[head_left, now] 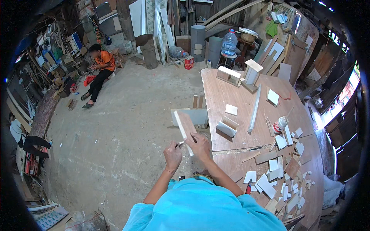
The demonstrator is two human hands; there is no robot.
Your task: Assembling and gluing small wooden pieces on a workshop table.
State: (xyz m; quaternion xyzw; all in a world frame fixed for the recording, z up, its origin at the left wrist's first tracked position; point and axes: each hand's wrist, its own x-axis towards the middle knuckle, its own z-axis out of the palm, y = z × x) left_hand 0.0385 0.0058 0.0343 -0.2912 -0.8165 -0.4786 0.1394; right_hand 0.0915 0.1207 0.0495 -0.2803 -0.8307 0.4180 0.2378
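Note:
My right hand [199,146] grips a flat wooden board [187,124] with a white edge, tilted up in front of my body at the table's left side. Beside its lower end, my left hand [173,156] is closed around something small. Only a thin, light tip shows between its fingers and the board, too little to name. Nearby on the table [214,90] stands a small wood-and-white block assembly [227,127], with a white square piece [231,109] behind it.
Right of my hands lie a white strip [255,109], a glue bottle [280,124], many white and wooden offcuts [273,173] and a red-handled tool [249,186]. Box-like assemblies [252,73] stand at the table's far end. A person in orange [104,59] sits at far left; another person [23,133] is at the left edge.

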